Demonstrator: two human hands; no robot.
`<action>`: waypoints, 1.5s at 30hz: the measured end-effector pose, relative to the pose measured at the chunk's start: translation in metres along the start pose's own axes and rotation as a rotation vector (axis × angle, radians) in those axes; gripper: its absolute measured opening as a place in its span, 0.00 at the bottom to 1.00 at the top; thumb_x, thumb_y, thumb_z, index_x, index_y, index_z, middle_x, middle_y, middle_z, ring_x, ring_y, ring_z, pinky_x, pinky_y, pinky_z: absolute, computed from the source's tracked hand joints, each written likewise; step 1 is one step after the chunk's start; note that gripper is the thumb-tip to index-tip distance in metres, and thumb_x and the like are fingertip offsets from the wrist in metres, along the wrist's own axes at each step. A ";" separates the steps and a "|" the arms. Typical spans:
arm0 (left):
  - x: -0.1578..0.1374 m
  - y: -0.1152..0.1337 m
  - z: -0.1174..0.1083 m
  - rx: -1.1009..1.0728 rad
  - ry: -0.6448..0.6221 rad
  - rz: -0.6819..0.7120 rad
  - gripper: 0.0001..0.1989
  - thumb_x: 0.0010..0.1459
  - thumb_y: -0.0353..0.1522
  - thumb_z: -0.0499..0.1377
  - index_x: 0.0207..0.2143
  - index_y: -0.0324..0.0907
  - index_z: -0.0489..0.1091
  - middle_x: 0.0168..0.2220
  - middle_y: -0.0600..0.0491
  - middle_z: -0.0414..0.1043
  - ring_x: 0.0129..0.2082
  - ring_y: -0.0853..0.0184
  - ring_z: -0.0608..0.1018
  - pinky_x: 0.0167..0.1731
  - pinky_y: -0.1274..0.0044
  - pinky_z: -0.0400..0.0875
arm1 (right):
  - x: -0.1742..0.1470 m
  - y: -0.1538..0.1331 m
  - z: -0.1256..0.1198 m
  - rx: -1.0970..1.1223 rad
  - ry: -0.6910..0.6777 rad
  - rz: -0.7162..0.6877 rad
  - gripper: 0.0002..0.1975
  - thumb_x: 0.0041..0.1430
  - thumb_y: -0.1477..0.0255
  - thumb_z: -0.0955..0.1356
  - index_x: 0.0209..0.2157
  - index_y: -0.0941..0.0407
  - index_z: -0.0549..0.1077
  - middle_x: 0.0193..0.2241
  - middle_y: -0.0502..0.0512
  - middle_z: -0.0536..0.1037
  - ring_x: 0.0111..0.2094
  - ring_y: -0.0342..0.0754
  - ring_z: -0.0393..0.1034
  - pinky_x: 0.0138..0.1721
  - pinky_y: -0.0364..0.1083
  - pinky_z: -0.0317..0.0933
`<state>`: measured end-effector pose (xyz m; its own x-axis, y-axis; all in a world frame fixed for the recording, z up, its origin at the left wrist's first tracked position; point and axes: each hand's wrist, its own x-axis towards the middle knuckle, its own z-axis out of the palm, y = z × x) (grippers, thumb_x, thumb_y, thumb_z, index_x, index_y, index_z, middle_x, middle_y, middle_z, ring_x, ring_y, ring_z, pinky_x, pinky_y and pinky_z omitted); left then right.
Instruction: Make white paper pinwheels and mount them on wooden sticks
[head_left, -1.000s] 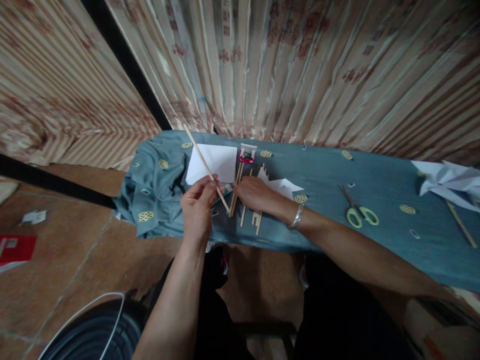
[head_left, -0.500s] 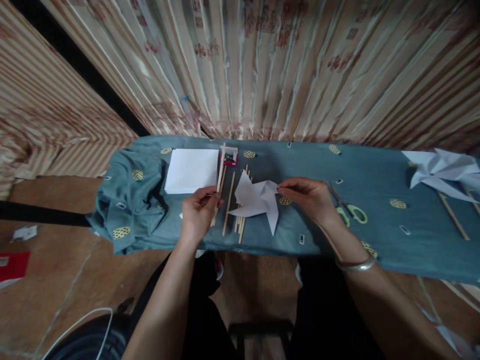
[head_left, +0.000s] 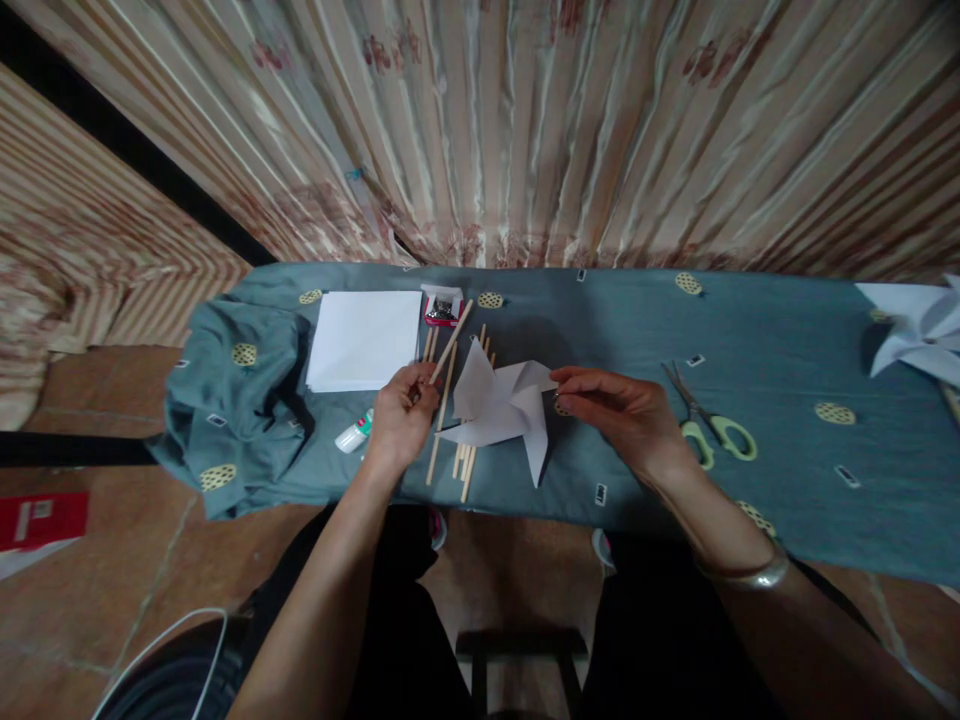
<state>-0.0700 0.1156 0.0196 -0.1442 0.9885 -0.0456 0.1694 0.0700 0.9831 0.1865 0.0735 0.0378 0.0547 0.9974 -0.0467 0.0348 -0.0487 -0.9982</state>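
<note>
My left hand [head_left: 405,412] is closed around a thin wooden stick [head_left: 454,338], whose upper end leans up to the right. A white paper pinwheel [head_left: 499,408] lies over several loose wooden sticks [head_left: 466,462] between my hands. Beside its right tip, my right hand [head_left: 619,408] pinches thumb and forefinger together; a tiny dark speck shows at the fingertips, too small to name. Behind my left hand stands a small open red and white box [head_left: 442,308] of little metallic pieces. A glue stick [head_left: 355,432] with a green label lies left of my left wrist.
A stack of white paper [head_left: 365,341] sits on the blue-green tablecloth [head_left: 787,470], left of the box. Green-handled scissors [head_left: 709,422] lie right of my right hand. Another paper pinwheel [head_left: 926,330] is at the far right. A pleated curtain [head_left: 525,150] hangs behind the table.
The stick in my left hand has tilted from nearly upright to leaning right. My right hand has shifted slightly away from the pinwheel's tip. The view has turned a little, uncovering the glue stick.
</note>
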 end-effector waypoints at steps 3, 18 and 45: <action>0.003 -0.002 0.003 0.020 -0.078 -0.006 0.10 0.46 0.35 0.65 0.33 0.41 0.77 0.27 0.54 0.76 0.26 0.68 0.73 0.26 0.79 0.65 | -0.001 0.003 0.003 -0.032 -0.019 0.006 0.07 0.48 0.66 0.76 0.29 0.52 0.81 0.42 0.55 0.84 0.48 0.54 0.77 0.52 0.55 0.70; -0.008 0.018 0.029 -0.143 -0.237 -0.189 0.17 0.42 0.36 0.70 0.36 0.41 0.74 0.21 0.57 0.73 0.17 0.72 0.68 0.19 0.78 0.61 | -0.012 0.014 0.000 0.017 -0.038 0.165 0.05 0.47 0.67 0.77 0.28 0.51 0.81 0.49 0.55 0.80 0.55 0.56 0.73 0.54 0.56 0.68; -0.029 0.031 0.099 -0.564 -0.401 -0.560 0.12 0.34 0.32 0.73 0.24 0.36 0.77 0.23 0.53 0.78 0.22 0.69 0.76 0.26 0.77 0.69 | -0.015 0.003 -0.028 -0.265 0.061 -0.104 0.02 0.54 0.69 0.74 0.31 0.49 0.81 0.56 0.52 0.75 0.60 0.57 0.67 0.62 0.60 0.58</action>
<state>0.0359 0.1020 0.0333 0.3082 0.8090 -0.5005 -0.3444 0.5853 0.7340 0.2138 0.0568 0.0363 0.0970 0.9931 0.0658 0.3028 0.0335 -0.9525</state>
